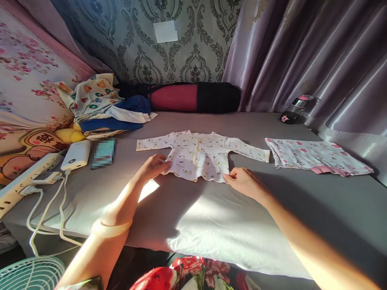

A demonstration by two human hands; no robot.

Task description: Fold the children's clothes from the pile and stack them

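Note:
A small white long-sleeved baby shirt (201, 154) with a tiny print lies spread flat on the grey bed sheet (193, 217), sleeves stretched out to both sides. My left hand (155, 166) pinches the shirt's lower left hem corner. My right hand (243, 180) pinches the lower right hem corner. Both hands are closed on the cloth. A bangle sits on my left forearm.
A folded white garment with pink spots (316, 156) lies to the right. A heap of clothes (101, 105) sits at the back left, a black and red bolster (193, 97) behind. A power bank (76, 154), power strip (21, 182) and cables lie left. A bottle (294, 109) stands by the curtain.

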